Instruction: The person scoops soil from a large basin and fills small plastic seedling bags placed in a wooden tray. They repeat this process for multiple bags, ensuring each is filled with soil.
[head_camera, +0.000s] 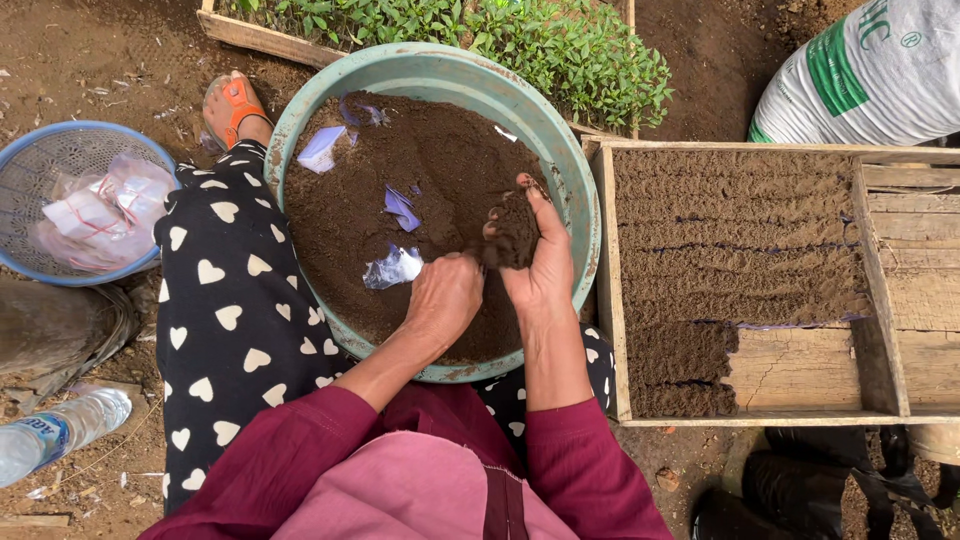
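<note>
R hand (540, 265): cupped, heaped w/ soil (512, 238)
L hand (443, 297): curled, knuckles up, pressed in the soil; contents can't tell
Basin (575, 185): on lap
Risk: soil may spill off the palm, miss wooden tray (607, 280); plastic scraps (395, 268) may get mixed in

Your smooth plastic basin (575, 180) holds crumbly matt soil (440, 170) and glossy plastic scraps (393, 268), beside a rough wooden tray (800, 370).
</note>
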